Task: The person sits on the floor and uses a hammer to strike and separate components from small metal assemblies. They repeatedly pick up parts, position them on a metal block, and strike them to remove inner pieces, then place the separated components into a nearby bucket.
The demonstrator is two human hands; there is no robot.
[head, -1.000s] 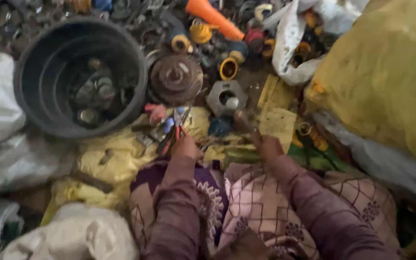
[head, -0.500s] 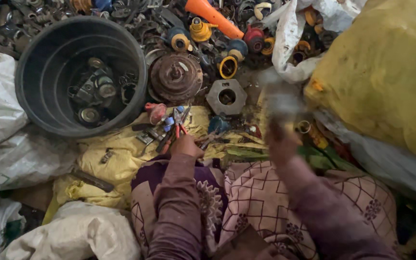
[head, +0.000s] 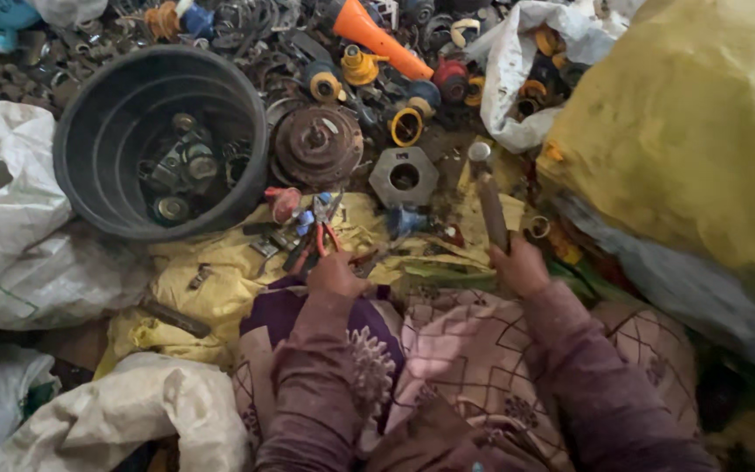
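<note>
1. Hammer (head: 486, 197) grip comes first: the right hand (head: 520, 267) is clamped on its wooden handle at centre right of the frame, the head now held up and sharp, where half a second ago hand and tool were a raised blur.
2. Left hand (head: 334, 273) stays low at centre, fingers closed around red-handled pliers (head: 318, 236) on the yellow cloth (head: 220, 271); it has hardly shifted.
3. Above the hands lie a grey hexagonal nut (head: 405, 177) and a rusty round disc (head: 317, 146).
4. Upper left holds a dark tub (head: 98, 131) containing metal parts; a yellow sack (head: 692, 149) fills the right.
</note>
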